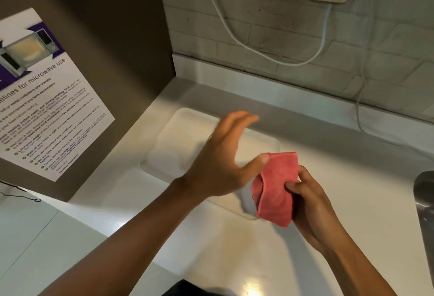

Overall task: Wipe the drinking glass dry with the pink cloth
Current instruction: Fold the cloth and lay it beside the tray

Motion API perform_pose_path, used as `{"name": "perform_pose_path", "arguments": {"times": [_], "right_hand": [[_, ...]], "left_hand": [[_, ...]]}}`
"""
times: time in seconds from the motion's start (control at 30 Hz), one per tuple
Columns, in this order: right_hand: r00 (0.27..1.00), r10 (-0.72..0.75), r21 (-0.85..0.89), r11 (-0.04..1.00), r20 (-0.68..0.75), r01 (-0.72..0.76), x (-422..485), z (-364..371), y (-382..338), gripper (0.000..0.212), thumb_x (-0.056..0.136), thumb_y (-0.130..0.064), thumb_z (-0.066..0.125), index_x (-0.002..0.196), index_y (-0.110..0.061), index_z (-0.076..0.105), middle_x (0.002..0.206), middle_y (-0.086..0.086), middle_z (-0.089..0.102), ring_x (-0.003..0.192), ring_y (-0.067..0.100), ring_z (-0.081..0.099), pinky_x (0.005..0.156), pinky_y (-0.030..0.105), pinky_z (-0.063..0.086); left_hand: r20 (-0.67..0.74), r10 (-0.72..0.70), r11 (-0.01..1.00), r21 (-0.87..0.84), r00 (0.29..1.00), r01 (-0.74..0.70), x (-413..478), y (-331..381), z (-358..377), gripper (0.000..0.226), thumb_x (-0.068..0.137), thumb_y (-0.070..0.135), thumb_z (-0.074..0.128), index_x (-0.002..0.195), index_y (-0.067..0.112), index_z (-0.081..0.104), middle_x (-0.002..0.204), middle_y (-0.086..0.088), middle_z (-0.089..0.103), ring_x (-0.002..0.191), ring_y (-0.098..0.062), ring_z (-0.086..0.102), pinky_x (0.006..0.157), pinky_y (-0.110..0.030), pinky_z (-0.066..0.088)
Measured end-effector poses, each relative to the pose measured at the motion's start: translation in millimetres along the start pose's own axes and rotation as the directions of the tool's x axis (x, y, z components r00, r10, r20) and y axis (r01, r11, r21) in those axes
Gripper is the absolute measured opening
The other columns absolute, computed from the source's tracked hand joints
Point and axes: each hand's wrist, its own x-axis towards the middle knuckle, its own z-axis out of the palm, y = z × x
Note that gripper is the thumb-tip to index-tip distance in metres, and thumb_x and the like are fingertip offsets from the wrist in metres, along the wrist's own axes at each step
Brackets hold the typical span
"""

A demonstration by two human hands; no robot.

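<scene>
My right hand [312, 204] grips the pink cloth [277, 190] above the white counter, right of centre. The cloth is bunched into a rough tube with a dark opening on its left side. No drinking glass shows; whether one sits inside the cloth I cannot tell. My left hand [225, 159] hovers just left of the cloth with its fingers stretched out and blurred, palm facing right. Its thumb tip touches the cloth's upper left corner. It holds nothing.
A white rectangular tray [178, 140] lies on the counter [145, 230] under my hands. A brown panel with a microwave-use poster [44, 98] stands at the left. A white cable [258, 48] hangs on the tiled back wall. A metal object [425, 192] is at the right edge.
</scene>
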Motion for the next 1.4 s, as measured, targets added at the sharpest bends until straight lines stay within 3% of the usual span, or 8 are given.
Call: {"name": "perform_pose_path", "arguments": {"times": [0.3, 0.4, 0.57, 0.7, 0.87, 1.03, 1.23, 1.4], "right_hand": [[0.992, -0.126, -0.223, 0.966, 0.020, 0.127, -16, -5, -25, 0.040, 0.097, -0.038, 0.060, 0.133, -0.022, 0.059, 0.125, 0.012, 0.068, 0.112, 0.034, 0.067, 0.083, 0.035, 0.058], [0.991, -0.127, -0.358, 0.924, 0.040, 0.133, -18, -16, -30, 0.037, 0.097, -0.042, 0.062, 0.130, -0.025, 0.062, 0.124, 0.006, 0.069, 0.112, 0.029, 0.068, 0.083, 0.041, 0.059], [0.953, -0.303, -0.616, 0.754, -0.015, 0.230, 0, -34, -53, 0.020, 0.087, -0.025, 0.072, 0.106, -0.025, 0.068, 0.103, -0.004, 0.073, 0.096, 0.015, 0.070, 0.080, 0.021, 0.054], [0.895, -0.445, -0.840, 0.497, -0.030, 0.219, 23, -51, -75, 0.017, 0.090, -0.019, 0.070, 0.099, -0.032, 0.062, 0.095, -0.018, 0.071, 0.075, -0.003, 0.065, 0.059, 0.013, 0.046], [0.823, -0.565, -0.931, 0.267, 0.058, 0.249, 34, -69, -63, 0.027, 0.087, -0.010, 0.073, 0.103, -0.029, 0.062, 0.104, -0.006, 0.063, 0.079, 0.010, 0.065, 0.068, 0.026, 0.053], [0.896, -0.414, -0.980, 0.044, 0.161, 0.196, 15, -91, 12, 0.022, 0.083, -0.005, 0.077, 0.101, -0.016, 0.070, 0.102, 0.004, 0.065, 0.081, 0.026, 0.066, 0.069, 0.031, 0.050], [0.951, -0.279, -0.987, 0.051, 0.130, 0.150, -11, -100, 56, 0.027, 0.081, -0.011, 0.079, 0.107, -0.016, 0.074, 0.110, 0.000, 0.069, 0.088, 0.023, 0.068, 0.071, 0.028, 0.053], [0.945, -0.277, -0.983, 0.007, 0.175, 0.184, -20, -94, 60, 0.027, 0.080, -0.014, 0.081, 0.106, -0.014, 0.076, 0.107, 0.000, 0.069, 0.086, 0.023, 0.068, 0.067, 0.036, 0.059]], "left_hand": [[0.689, -0.215, 0.924, -0.085, 0.693, 0.372, 43, 27, 11, 0.052, 0.090, 0.031, 0.083, 0.135, 0.015, 0.063, 0.121, -0.006, 0.073, 0.092, -0.015, 0.073, 0.088, -0.036, 0.060], [0.670, -0.168, 0.954, -0.074, 0.723, 0.290, 51, 23, 19, 0.021, 0.089, 0.016, 0.082, 0.106, 0.011, 0.071, 0.094, -0.017, 0.075, 0.072, -0.012, 0.062, 0.073, -0.045, 0.057], [0.618, -0.139, 0.990, 0.114, 0.774, 0.087, 76, 23, 43, 0.018, 0.083, 0.017, 0.083, 0.095, 0.020, 0.069, 0.074, 0.016, 0.059, 0.058, 0.011, 0.056, 0.052, -0.015, 0.037], [0.513, -0.022, 0.988, 0.143, 0.858, -0.061, 98, 26, 62, 0.014, 0.085, 0.006, 0.076, 0.092, 0.016, 0.069, 0.079, 0.011, 0.064, 0.068, -0.006, 0.060, 0.061, -0.030, 0.048], [0.400, 0.092, 0.971, 0.166, 0.912, -0.172, 91, 12, 92, 0.011, 0.086, 0.004, 0.072, 0.089, 0.012, 0.065, 0.093, -0.005, 0.063, 0.085, -0.031, 0.063, 0.069, -0.040, 0.045], [0.578, 0.082, 0.939, 0.229, 0.812, -0.258, 15, -27, 128, 0.023, 0.094, 0.004, 0.069, 0.117, 0.008, 0.072, 0.114, -0.013, 0.074, 0.099, -0.032, 0.070, 0.082, -0.041, 0.056], [0.651, 0.237, 0.766, 0.331, 0.721, -0.551, -40, -43, 133, 0.022, 0.076, -0.007, 0.073, 0.087, 0.012, 0.071, 0.085, -0.006, 0.071, 0.079, -0.029, 0.068, 0.076, -0.040, 0.048], [0.639, 0.265, 0.710, 0.377, 0.722, -0.595, -59, -52, 137, 0.015, 0.089, 0.008, 0.066, 0.100, 0.016, 0.072, 0.102, -0.002, 0.073, 0.098, -0.025, 0.065, 0.087, -0.038, 0.048]]}}
